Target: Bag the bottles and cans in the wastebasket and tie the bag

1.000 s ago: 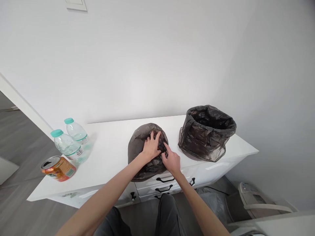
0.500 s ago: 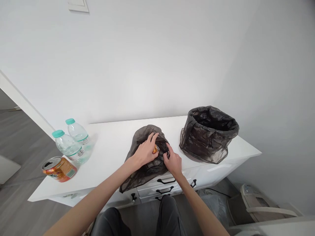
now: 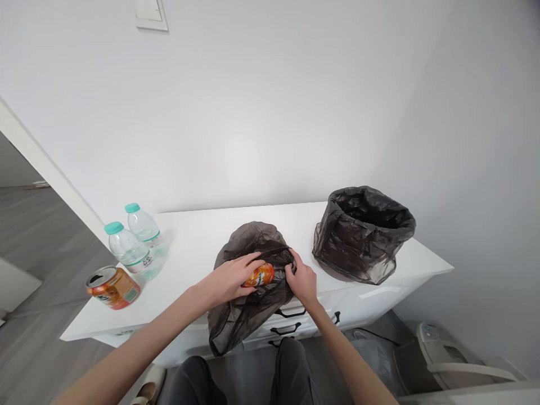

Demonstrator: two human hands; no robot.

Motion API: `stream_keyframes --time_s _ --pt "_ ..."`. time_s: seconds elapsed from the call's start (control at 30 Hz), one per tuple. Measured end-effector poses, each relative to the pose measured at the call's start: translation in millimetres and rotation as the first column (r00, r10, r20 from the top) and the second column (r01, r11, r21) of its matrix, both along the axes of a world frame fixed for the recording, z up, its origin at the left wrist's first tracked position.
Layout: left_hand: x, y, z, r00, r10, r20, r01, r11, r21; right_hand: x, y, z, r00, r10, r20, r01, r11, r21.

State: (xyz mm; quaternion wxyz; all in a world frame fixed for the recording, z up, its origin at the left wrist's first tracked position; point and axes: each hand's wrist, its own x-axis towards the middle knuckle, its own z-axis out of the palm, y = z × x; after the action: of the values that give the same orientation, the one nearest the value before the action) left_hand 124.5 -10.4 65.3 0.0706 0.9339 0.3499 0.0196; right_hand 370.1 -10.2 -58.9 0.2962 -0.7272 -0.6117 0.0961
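My left hand (image 3: 233, 277) is closed around an orange drink can (image 3: 262, 274) lying on its side at the mouth of a black plastic bag (image 3: 248, 239). With its fingers pinching the right edge of that bag, my right hand (image 3: 302, 279) holds the opening apart. The bag rests on the white cabinet top (image 3: 189, 236) and hangs over its front edge. Farther left stands another orange can (image 3: 113, 288), opened at the top. Behind it are two clear bottles with teal caps, a nearer bottle (image 3: 129, 247) and a farther bottle (image 3: 144, 225).
A bin lined with a black bag (image 3: 363, 236) stands at the cabinet's right end. Drawers with dark handles (image 3: 286, 328) face me. At the lower right on the floor is a beige appliance (image 3: 447, 354). A white wall runs behind.
My left hand has drawn back toward the left with the can, and more of the can now shows. My right hand keeps its grip on the bag's edge. The view has shifted slightly.
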Motion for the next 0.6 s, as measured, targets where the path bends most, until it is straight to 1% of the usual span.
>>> stream_keyframes --time_s 0.07,0.13,0.2,0.27,0.3,0.37,0.43,0.5,0.6 --pt "-9 -8 3.3 0.999 -0.014 0.049 0.014 1.000 0.004 0 0 -0.6 1.000 0.003 -0.008 -0.003 1.000 0.012" --pt "-18 -18 13.9 0.992 -0.022 0.122 0.022 1.000 -0.003 0 0 -0.1 1.000 0.005 -0.014 -0.004 1.000 0.018" --pt "-29 -26 31.2 0.983 0.006 0.186 -0.007 1.000 0.006 -1 -1 1.1 1.000 0.008 -0.018 -0.007 1.000 0.021" --pt "-43 -27 52.2 0.973 0.080 0.215 -0.091 0.995 0.042 -1 -2 2.7 1.000 0.013 -0.018 -0.012 1.000 0.024" --pt "-51 -25 62.9 0.967 0.133 0.216 -0.151 0.986 0.069 -1 -3 3.5 1.000 0.016 -0.019 -0.015 1.000 0.027" --pt "-67 -15 81.6 0.949 0.249 0.194 -0.279 0.950 0.143 -1 -4 4.6 1.000 0.021 -0.023 -0.020 0.999 0.030" --pt "-82 0 93.8 0.931 0.335 0.142 -0.360 0.905 0.227 -2 -4 4.8 0.999 0.024 -0.029 -0.023 0.999 0.032" --pt "-95 17 97.7 0.924 0.382 0.038 -0.377 0.886 0.268 -2 -4 4.2 0.999 0.023 -0.035 -0.022 0.999 0.034" --pt "-110 41 91.1 0.891 0.433 -0.137 -0.394 0.887 0.243 -2 -3 2.8 0.999 0.021 -0.036 -0.020 0.999 0.037"
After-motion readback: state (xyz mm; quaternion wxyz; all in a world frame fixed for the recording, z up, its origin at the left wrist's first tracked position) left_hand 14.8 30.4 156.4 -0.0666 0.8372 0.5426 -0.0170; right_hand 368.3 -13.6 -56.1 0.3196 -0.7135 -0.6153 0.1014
